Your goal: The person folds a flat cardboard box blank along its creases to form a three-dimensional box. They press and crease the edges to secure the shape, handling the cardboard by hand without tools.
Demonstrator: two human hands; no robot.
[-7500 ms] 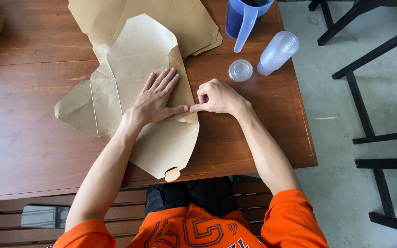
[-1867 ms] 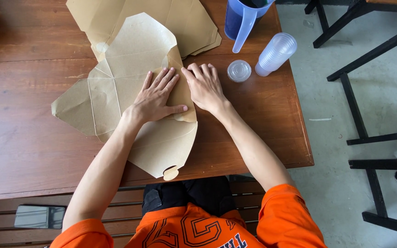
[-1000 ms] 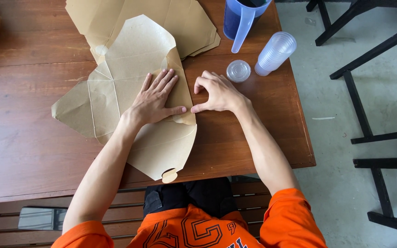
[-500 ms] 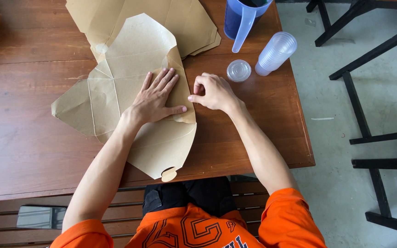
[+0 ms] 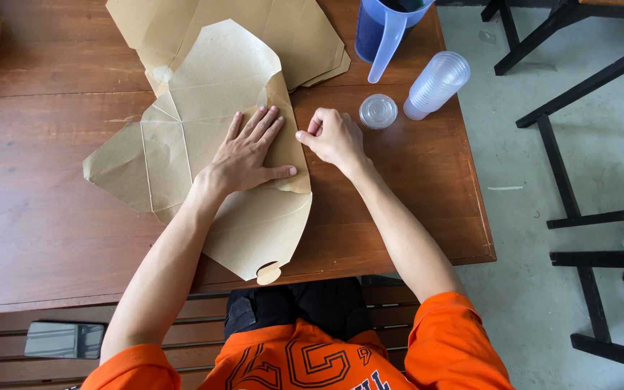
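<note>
left hand (image 5: 248,153) laid flat, fingers spread, on flat kraft box blank (image 5: 204,152) | right hand (image 5: 335,137) curled, apparently pinching folded side flap (image 5: 288,133) beside it | other flaps unfolded

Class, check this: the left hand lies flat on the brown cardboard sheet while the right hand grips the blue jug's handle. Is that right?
Not quite. In the head view the right hand pinches the folded edge of the brown cardboard sheet; the blue jug stands untouched. The left hand does lie flat.

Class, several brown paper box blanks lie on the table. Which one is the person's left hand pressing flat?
The unfolded blank nearest the person, under the left hand. The other blanks lie stacked farther away, partly beneath it, untouched.
</note>
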